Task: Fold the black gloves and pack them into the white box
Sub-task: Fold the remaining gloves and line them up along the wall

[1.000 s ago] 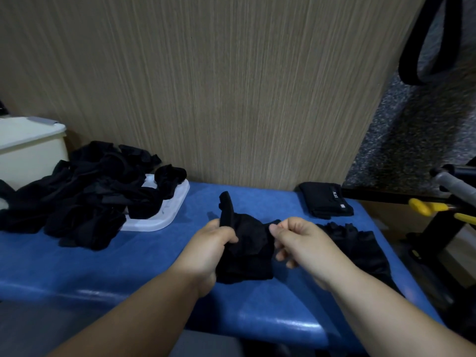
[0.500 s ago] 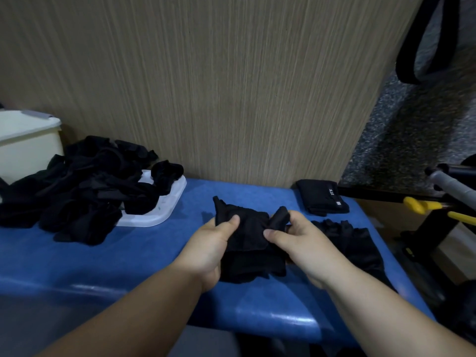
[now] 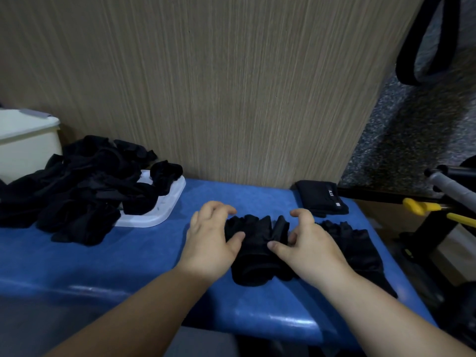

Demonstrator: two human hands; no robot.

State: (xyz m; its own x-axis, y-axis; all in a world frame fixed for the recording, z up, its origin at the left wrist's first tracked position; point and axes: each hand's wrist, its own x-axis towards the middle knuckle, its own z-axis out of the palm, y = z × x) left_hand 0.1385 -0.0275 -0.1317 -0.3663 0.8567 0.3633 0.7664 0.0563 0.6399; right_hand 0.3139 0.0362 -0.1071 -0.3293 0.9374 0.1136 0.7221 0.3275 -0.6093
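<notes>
Gripping one black glove (image 3: pixel 257 249) from either side are two hands, the left hand (image 3: pixel 211 237) and the right hand (image 3: pixel 307 244)

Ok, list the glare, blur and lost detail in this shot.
Head view: glare streaks on the blue bench's front edge; the glove pile and the held glove are near-featureless black; the yellow handles at the right edge are smeared, and the wall's edge leans with wide-angle distortion.

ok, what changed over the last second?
The left hand and right hand lowered the black glove onto the blue table, folded, and now flank it, thumbs on top. The glove pile, white tray and folded glove at back are unchanged.
</notes>
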